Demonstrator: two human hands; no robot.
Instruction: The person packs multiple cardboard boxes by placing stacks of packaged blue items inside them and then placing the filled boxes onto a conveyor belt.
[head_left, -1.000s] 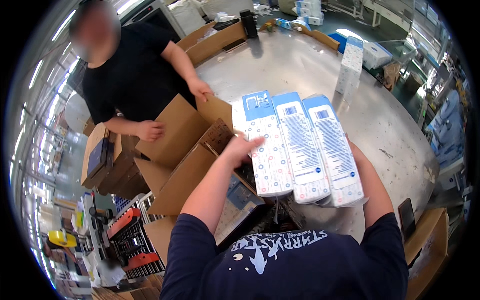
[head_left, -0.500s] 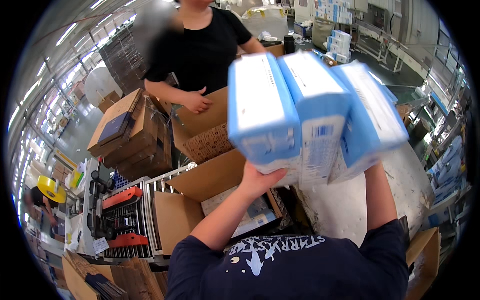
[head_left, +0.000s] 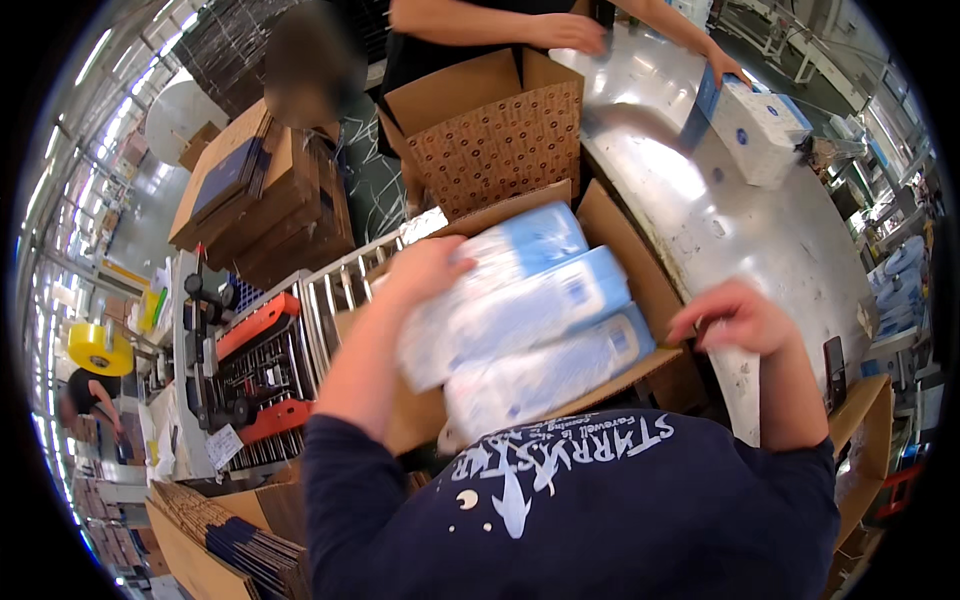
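Note:
Three soft blue-and-white packs (head_left: 540, 310) lie side by side, slightly blurred, at the mouth of an open cardboard box (head_left: 635, 260) in front of me. My left hand (head_left: 425, 270) is closed against the far left pack at its upper left end, partly smeared by motion. My right hand (head_left: 740, 315) hovers off the box's right edge, empty, with its fingers loosely curled and apart. The packs cover most of the box's inside.
Beyond stands a patterned open carton (head_left: 500, 150). A co-worker's hand (head_left: 725, 65) touches more packs (head_left: 755, 130) on the metal table (head_left: 690, 215). At left are a roller conveyor (head_left: 340, 280), red-barred machine (head_left: 258, 330), stacked cartons (head_left: 270, 205) and flattened cardboard (head_left: 230, 540).
The three packs have come down from above the table to the box. My right hand has let go of them. The co-worker has reached across to packs on the table.

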